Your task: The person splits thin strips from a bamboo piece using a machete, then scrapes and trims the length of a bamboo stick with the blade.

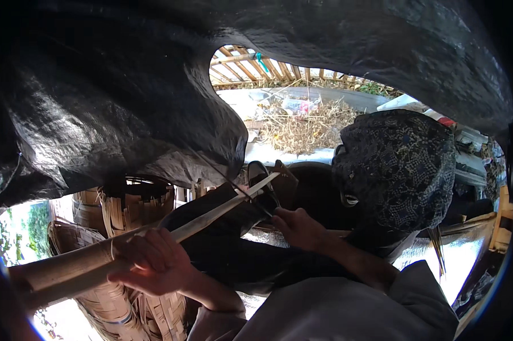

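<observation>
My left hand (pixel 154 261) is closed round a long split bamboo strip (pixel 211 219). The strip slants from the lower left up toward the middle, where its pale end narrows. A thicker bamboo pole (pixel 69 264) lies along it behind my fingers. My right hand (pixel 296 227) is closed on the near end of a thin dark tool (pixel 262 207), whose kind I cannot make out. The tool crosses the strip near its pale end. A dark loop (pixel 257 169) shows just beyond, and I cannot tell whether it belongs to the tool.
Woven bamboo baskets (pixel 134 207) stand at the left. Black plastic sheeting (pixel 125 102) hangs overhead and at the left. A rounded shape in dark patterned cloth (pixel 398 170) is close by my right hand. Dry straw (pixel 307 125) and a bamboo fence (pixel 250 68) lie beyond.
</observation>
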Available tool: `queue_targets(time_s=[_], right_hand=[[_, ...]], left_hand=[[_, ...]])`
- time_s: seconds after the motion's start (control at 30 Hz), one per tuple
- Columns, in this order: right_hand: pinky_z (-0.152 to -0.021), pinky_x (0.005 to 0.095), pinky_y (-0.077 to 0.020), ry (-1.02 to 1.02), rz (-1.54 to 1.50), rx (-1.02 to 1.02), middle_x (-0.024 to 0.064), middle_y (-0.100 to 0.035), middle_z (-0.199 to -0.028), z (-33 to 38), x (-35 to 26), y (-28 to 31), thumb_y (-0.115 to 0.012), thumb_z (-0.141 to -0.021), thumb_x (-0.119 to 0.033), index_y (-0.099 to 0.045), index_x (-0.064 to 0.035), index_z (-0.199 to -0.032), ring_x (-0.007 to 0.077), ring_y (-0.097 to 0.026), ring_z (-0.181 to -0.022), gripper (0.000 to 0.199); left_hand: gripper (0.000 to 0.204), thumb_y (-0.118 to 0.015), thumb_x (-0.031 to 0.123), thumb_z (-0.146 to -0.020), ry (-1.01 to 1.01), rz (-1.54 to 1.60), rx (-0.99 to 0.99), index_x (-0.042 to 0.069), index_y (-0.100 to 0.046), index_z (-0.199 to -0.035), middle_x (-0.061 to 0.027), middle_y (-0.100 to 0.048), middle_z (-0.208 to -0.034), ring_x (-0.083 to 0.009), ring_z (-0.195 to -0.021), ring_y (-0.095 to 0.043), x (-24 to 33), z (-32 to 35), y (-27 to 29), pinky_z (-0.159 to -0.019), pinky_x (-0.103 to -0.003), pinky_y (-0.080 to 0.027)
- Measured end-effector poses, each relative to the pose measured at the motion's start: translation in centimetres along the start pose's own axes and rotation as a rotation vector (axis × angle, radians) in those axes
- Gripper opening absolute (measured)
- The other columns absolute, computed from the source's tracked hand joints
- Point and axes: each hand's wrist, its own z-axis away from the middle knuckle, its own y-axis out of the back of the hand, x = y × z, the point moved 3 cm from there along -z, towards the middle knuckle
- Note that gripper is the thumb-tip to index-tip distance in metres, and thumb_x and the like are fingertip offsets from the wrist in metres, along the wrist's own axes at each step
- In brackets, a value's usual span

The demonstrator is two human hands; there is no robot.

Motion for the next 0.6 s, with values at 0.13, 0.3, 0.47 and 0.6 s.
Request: queue_targets(time_s=[0.13, 0.3, 0.47, 0.6], right_hand=[[-0.049, 0.0391, -0.04, 0.038, -0.148, -0.03, 0.0198, -0.05, -0.057, 1.4, -2.7, -0.3, -0.044, -0.088, -0.017, -0.048, -0.0011, -0.082, 0.0387, -0.053, -0.056, 0.017], [-0.05, 0.0402, -0.0407, 0.055, -0.279, -0.061, 0.0186, -0.051, -0.057, 2.0, -4.1, -1.5, -0.043, -0.088, -0.017, -0.047, -0.0027, -0.084, 0.0387, -0.054, -0.058, 0.015], [-0.05, 0.0364, -0.0425, -0.152, 0.047, -0.027, 0.019, -0.054, -0.062, 0.1, 2.6, -3.0, -0.04, -0.088, -0.017, -0.05, -0.0005, -0.095, 0.0306, -0.059, -0.06, 0.02], [-0.054, 0.0376, -0.0449, -0.048, 0.429, 0.062, 0.0189, -0.057, -0.067, -0.4, 12.3, -2.1, -0.04, -0.089, -0.022, -0.052, -0.0002, -0.093, 0.0346, -0.059, -0.068, 0.025]], left_hand=[[0.031, -0.034, 0.03, -0.093, 0.008, -0.034, 0.035, 0.01, -0.033, -0.07, 0.0029, -0.026, -0.043, -0.0047, -0.033, -0.019, -0.5, 0.0, -0.7, -0.034, -0.02, -0.017], [0.027, -0.033, 0.023, -0.093, 0.0, -0.046, -0.023, 0.011, -0.031, -0.069, 0.0027, -0.025, -0.043, -0.0043, -0.033, -0.018, -0.7, -0.4, -0.3, -0.033, -0.02, -0.018], [0.031, -0.034, 0.022, -0.092, -0.05, -0.108, 0.163, 0.012, -0.03, -0.064, 0.003, -0.024, -0.043, -0.0041, -0.033, -0.016, 0.1, -0.2, 1.6, -0.032, -0.02, -0.014], [0.035, -0.034, 0.023, -0.092, -0.081, -0.081, 0.207, 0.013, -0.028, -0.06, 0.0036, -0.022, -0.042, -0.0039, -0.033, -0.015, -0.5, -0.2, 1.2, -0.031, -0.02, -0.013]])
